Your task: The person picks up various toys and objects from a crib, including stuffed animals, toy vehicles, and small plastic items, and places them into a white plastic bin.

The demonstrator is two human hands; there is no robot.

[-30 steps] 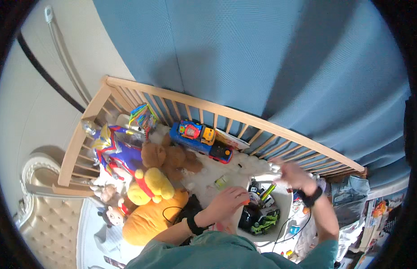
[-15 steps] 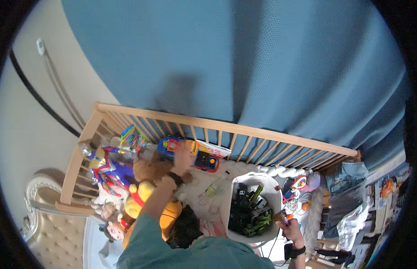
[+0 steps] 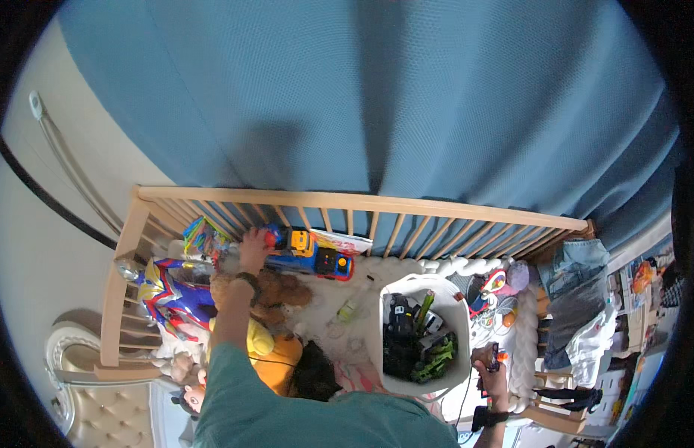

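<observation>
My left hand (image 3: pixel 253 249) reaches over the bed to the left end of a blue, yellow and red toy truck (image 3: pixel 314 254) near the far rail. Its fingers point down beside the truck's blue and red end, and their tips are hidden. A brown plush toy (image 3: pixel 281 293) lies under my left wrist. On the right, my right hand (image 3: pixel 494 379) is closed around a small dark thing with an orange tip (image 3: pixel 491 357), its kind unclear. Left of that hand stands a white bin (image 3: pixel 462 340) holding black items and a green toy (image 3: pixel 436 358).
A wooden crib rail (image 3: pixel 362 200) runs along the far side, before a blue curtain (image 3: pixel 317 97). A caped toy figure (image 3: pixel 171 291) and a yellow plush toy (image 3: pixel 276 362) lie left. Shoes (image 3: pixel 496 282) and cables sit right, by a white braided bumper (image 3: pixel 522 336).
My left hand has moved left and farther away, from over the truck's middle to its left end. The right hand stays beside the bin with its small thing. The whole view has shifted slightly.
</observation>
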